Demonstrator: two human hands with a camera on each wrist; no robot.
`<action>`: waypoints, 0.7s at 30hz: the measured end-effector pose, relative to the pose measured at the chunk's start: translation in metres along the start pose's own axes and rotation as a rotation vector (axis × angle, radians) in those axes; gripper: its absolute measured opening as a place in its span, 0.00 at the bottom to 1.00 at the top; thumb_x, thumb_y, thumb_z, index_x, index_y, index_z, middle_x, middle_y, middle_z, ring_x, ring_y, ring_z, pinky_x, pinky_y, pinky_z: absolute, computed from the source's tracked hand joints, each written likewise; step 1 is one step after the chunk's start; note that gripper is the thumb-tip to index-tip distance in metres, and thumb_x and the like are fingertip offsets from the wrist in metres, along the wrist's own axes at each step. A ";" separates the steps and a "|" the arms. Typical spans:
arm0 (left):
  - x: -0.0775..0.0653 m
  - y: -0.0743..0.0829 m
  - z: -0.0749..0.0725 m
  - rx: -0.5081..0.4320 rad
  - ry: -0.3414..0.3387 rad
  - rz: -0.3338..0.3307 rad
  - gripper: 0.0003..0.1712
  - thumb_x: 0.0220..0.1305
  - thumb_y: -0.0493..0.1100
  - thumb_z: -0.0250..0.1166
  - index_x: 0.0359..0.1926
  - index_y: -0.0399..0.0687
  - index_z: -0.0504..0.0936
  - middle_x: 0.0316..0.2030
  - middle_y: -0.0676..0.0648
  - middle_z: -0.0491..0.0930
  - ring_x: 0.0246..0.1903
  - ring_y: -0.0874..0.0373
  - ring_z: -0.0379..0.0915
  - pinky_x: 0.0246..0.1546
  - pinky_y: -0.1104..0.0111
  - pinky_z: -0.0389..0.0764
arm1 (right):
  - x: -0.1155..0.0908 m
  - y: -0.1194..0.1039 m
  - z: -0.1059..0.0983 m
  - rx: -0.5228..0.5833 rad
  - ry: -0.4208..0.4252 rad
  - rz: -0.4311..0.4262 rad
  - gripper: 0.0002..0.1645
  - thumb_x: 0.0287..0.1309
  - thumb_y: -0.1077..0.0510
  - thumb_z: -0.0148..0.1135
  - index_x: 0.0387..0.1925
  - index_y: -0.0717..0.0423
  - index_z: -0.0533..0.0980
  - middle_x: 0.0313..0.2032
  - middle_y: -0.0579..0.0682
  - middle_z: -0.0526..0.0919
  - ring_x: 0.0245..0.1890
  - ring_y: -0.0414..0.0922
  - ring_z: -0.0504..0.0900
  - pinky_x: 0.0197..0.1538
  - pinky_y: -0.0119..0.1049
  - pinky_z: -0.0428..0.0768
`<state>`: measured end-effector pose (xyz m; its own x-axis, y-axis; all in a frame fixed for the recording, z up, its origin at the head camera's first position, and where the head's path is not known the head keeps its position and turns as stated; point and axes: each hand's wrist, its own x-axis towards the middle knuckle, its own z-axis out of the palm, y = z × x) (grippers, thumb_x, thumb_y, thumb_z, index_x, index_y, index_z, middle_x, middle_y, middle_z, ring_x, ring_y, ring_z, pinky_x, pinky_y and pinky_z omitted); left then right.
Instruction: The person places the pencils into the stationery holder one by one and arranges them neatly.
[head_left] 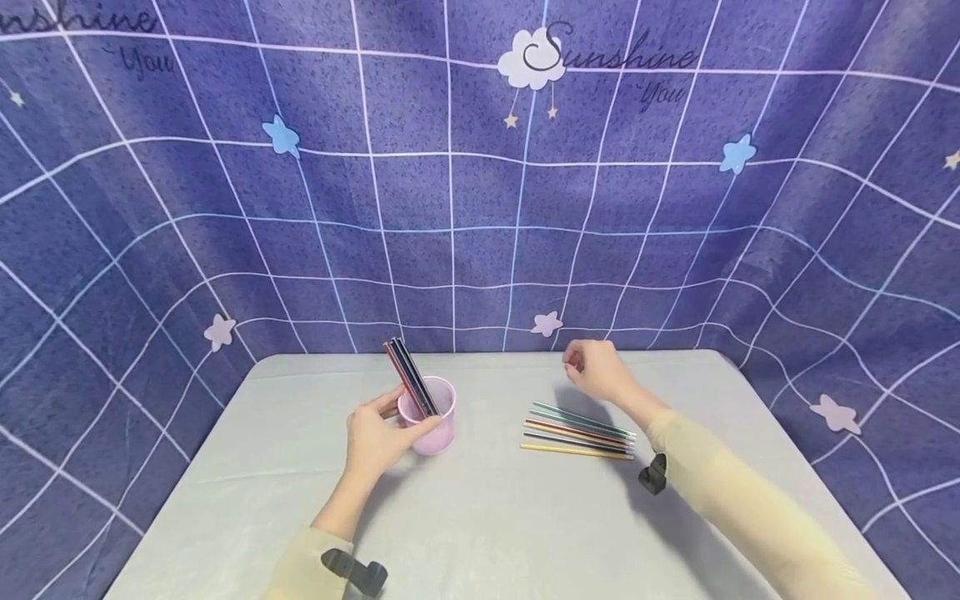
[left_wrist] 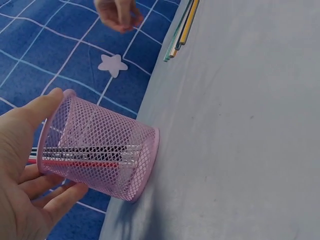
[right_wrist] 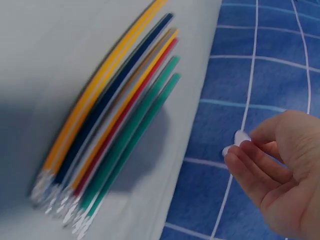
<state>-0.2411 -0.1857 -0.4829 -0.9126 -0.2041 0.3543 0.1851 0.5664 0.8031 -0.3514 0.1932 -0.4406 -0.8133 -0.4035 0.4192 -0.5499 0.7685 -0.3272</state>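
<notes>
My left hand (head_left: 378,437) grips a pink mesh pen cup (head_left: 433,439), thumb on one side of the rim and fingers around the other. Several dark and red pencils (head_left: 408,375) lean inside it; their silvery lower ends show through the mesh (left_wrist: 100,122) in the left wrist view. Whether the cup's base touches the table is hard to tell. Above the table's far side, my right hand (head_left: 600,371) hovers with loosely curled fingers and nothing in them. Just nearer than it lies a row of pencils (right_wrist: 117,117), yellow, dark blue, red and green among them, with silvery ends.
A pale cloth covers the table (head_left: 480,517). Behind and beside it hangs a blue-purple curtain (head_left: 480,192) with grid lines, stars and a cloud. Dark straps (head_left: 654,474) sit on both sleeves.
</notes>
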 end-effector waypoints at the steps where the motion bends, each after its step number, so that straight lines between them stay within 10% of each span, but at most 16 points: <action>1: 0.000 0.000 0.000 -0.002 -0.002 -0.006 0.46 0.41 0.57 0.90 0.62 0.45 0.87 0.51 0.41 0.91 0.47 0.44 0.92 0.42 0.57 0.93 | -0.003 0.004 0.000 0.000 -0.009 0.003 0.01 0.56 0.65 0.68 0.32 0.58 0.84 0.25 0.48 0.88 0.24 0.40 0.83 0.34 0.40 0.85; 21: 0.001 0.002 -0.002 -0.021 -0.014 -0.011 0.46 0.40 0.54 0.91 0.61 0.41 0.87 0.50 0.38 0.91 0.46 0.44 0.92 0.44 0.54 0.93 | -0.037 0.020 0.019 0.013 -0.250 0.008 0.02 0.60 0.63 0.71 0.34 0.58 0.87 0.28 0.45 0.91 0.29 0.38 0.87 0.41 0.41 0.89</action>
<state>-0.2415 -0.1867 -0.4802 -0.9195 -0.1991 0.3388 0.1827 0.5468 0.8171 -0.3356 0.2143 -0.4790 -0.8387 -0.5089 0.1940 -0.5440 0.7665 -0.3414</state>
